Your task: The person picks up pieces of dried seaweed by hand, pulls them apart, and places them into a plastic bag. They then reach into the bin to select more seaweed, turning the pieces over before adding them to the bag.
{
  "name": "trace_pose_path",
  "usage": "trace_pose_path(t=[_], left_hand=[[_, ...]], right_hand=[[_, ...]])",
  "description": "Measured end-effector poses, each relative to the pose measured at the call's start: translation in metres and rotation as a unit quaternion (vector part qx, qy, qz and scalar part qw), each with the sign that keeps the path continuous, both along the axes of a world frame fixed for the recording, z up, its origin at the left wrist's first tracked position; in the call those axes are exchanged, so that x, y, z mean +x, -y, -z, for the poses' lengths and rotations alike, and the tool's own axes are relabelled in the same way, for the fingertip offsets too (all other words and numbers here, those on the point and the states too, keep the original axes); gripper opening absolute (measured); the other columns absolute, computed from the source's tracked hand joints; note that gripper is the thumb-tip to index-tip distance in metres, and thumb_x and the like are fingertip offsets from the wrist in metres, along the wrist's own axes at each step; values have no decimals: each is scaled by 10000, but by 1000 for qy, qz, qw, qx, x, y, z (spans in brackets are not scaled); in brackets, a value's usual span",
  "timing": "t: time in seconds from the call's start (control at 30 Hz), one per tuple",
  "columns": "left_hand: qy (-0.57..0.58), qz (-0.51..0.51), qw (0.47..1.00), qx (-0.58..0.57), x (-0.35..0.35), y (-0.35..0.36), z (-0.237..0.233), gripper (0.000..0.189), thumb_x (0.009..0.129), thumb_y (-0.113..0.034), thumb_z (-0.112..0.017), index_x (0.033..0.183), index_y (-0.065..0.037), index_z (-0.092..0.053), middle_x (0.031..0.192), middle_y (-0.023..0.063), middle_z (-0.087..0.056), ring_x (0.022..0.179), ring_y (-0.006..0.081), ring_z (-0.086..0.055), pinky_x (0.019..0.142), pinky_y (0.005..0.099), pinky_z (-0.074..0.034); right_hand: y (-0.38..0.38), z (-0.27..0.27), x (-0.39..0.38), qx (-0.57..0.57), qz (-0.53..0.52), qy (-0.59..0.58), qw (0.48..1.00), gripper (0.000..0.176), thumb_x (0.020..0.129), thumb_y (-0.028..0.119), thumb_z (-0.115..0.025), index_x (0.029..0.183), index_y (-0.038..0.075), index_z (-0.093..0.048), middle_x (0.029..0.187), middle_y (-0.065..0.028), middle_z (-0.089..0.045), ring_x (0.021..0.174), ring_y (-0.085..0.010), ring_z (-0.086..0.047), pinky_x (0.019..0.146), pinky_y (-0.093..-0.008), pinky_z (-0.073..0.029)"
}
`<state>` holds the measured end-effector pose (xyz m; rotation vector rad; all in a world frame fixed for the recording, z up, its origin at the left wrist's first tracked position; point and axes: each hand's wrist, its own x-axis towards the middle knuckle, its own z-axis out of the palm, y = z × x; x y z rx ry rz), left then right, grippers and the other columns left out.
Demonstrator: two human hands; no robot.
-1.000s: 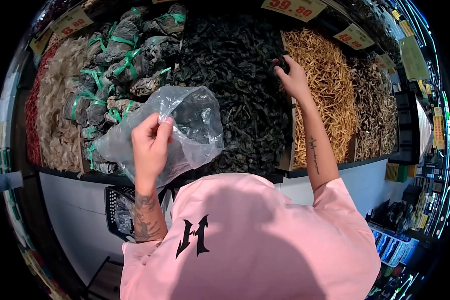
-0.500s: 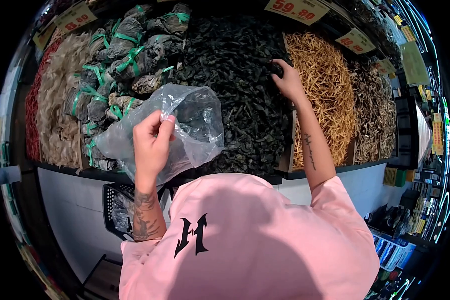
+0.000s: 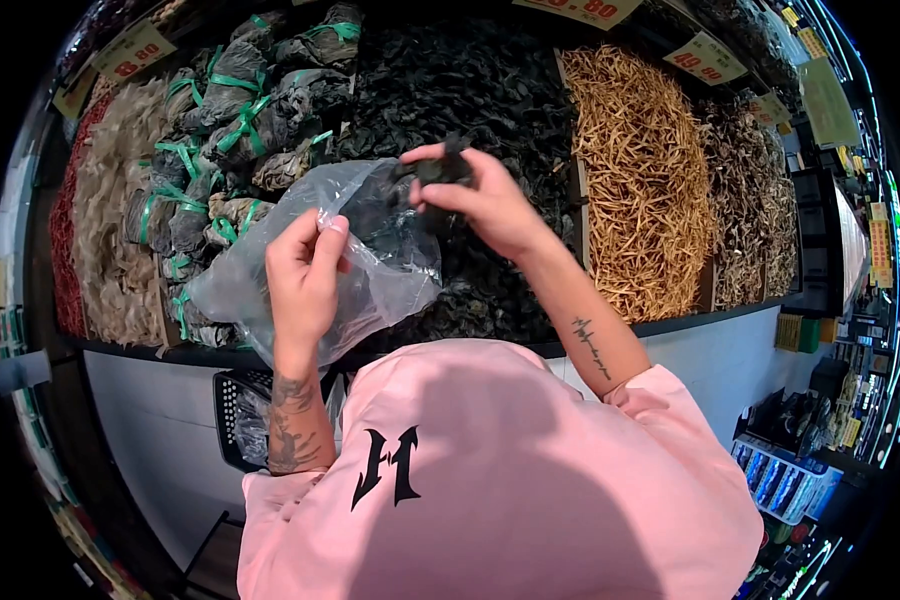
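My left hand (image 3: 306,275) pinches the rim of a clear plastic bag (image 3: 370,300), which hangs with its mouth spread to the right. Between the curled fingers and thumb of my right hand (image 3: 490,205) is a clump of dark dried seaweed (image 3: 438,172), right at the bag's mouth. Some fingers are slightly blurred. Below and behind both hands spreads a bin of the same black, leafy dried seaweed (image 3: 500,90). The bag's lower end rests near the bin's front edge, and its inside is partly seen through the plastic.
Grey bundles tied with green ribbon (image 3: 235,90) and pale dried strips (image 3: 120,220) fill bins at left. Golden dried strips (image 3: 635,190) lie right, beyond a wooden divider. Price signs (image 3: 705,60) stand behind. A black basket (image 3: 240,420) sits below the counter.
My right hand has moved left from the seaweed bin's right side to the bag's mouth, carrying a dark clump. My left hand still grips the bag in nearly the same place.
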<state>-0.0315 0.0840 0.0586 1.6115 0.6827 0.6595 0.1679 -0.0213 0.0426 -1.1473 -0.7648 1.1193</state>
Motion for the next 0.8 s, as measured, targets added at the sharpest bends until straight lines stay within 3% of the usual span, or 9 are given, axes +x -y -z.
trace_pose_path(t=[0.07, 0.13, 0.27, 0.33, 0.37, 0.43, 0.57, 0.7, 0.8], left_hand=[[-2, -2, 1000, -2, 5, 3, -3, 228, 948, -166, -548, 770, -28, -584, 637, -47, -500, 566, 20, -447, 519, 189, -342], [34, -11, 999, -24, 7, 5, -10, 227, 937, -160, -574, 775, 0, -582, 644, -28, -518, 576, 42, -470, 512, 201, -360], [38, -35, 999, -2, -3, 2, -9, 246, 938, -165, -575, 746, -12, -558, 635, -34, -500, 573, 39, -459, 504, 205, -351], [33, -29, 999, 13, -9, -3, -3, 255, 938, -167, -576, 733, -19, -547, 625, -38, -487, 568, 37, -449, 502, 206, -347], [40, -32, 999, 4, -10, -3, -1, 255, 936, -166, -578, 729, -21, -546, 615, -39, -481, 560, 38, -445, 501, 207, -346], [43, -33, 998, -10, -7, -1, 0, 259, 935, -166, -580, 724, -20, -543, 614, -38, -484, 559, 39, -449, 503, 207, -349], [22, -13, 1000, 4, -3, 1, 2, 262, 931, -170, -583, 727, -10, -545, 622, -33, -504, 565, 41, -466, 509, 207, -360], [26, -16, 1000, 2, -5, -3, -1, 259, 928, -170, -585, 733, -3, -551, 630, -31, -517, 569, 42, -476, 513, 205, -368], [27, -2, 1000, -1, -8, -5, 1, 223, 942, -169, -563, 768, -30, -578, 656, -40, -514, 575, 28, -453, 521, 193, -367]], right_hand=[[-19, 17, -39, 7, -54, 179, 982, 447, 819, 107, -691, 1228, -9, -552, 1121, -106, -627, 1041, -184, -604, 928, -323, -468], [-33, 34, -58, 1, -53, 318, 946, 609, 762, 197, -714, 1307, 19, -507, 1152, -183, -616, 1042, -280, -616, 915, -337, -481], [-29, 22, -35, 25, 20, 292, 956, 371, 800, 131, -687, 1140, -1, -616, 1118, -142, -638, 1008, -233, -641, 889, -322, -494], [-26, 29, 4, 43, 154, 442, 883, 248, 799, 123, -686, 1016, 4, -667, 997, -109, -659, 894, -223, -652, 805, -305, -513], [-24, 29, 24, 42, 205, 496, 843, 260, 771, 129, -682, 1003, 14, -661, 971, -149, -632, 933, -314, -614, 826, -375, -489], [-18, 47, 65, -27, 227, 649, 726, 416, 765, 194, -717, 1145, 63, -611, 1125, -128, -575, 1084, -320, -529, 919, -402, -440], [-7, 70, 99, -148, 162, 687, 693, 352, 810, 190, -689, 1135, 77, -615, 1084, -122, -578, 1040, -316, -545, 874, -410, -463], [0, 58, 101, -141, 182, 609, 759, 162, 814, 120, -665, 950, 35, -648, 944, -135, -587, 893, -329, -585, 779, -400, -484], [9, 52, 111, -145, 211, 535, 805, 155, 824, 69, -630, 973, 36, -661, 953, -143, -644, 890, -316, -623, 781, -374, -494]])
